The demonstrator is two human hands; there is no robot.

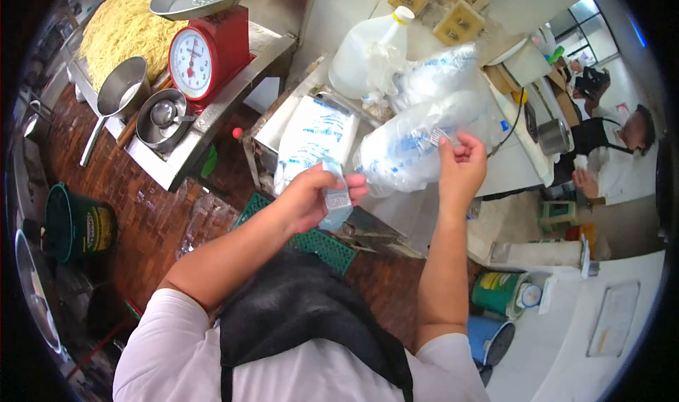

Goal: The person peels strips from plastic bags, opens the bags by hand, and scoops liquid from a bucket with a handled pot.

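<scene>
My left hand (315, 195) is closed around a small pale-blue translucent plastic packet (338, 202) with a printed label. My right hand (463, 172) is raised with its fingers loosely curled and the thumb apart from them; I see nothing in it. Just behind that hand lies a large clear pack of plastic bags (399, 154) with blue print. A white pack with blue lettering (318, 135) lies beyond my left hand, on a small table. A second clear plastic pack (438, 77) is farther back.
A plastic jug (368, 52) with a yellow cap stands behind the packs. At left, a red dial scale (212, 55), yellow noodles (124, 31), a saucepan (124, 91) and a metal bowl (161, 123) crowd a steel table. A green crate (322, 250) sits below; another person (601, 151) is at right.
</scene>
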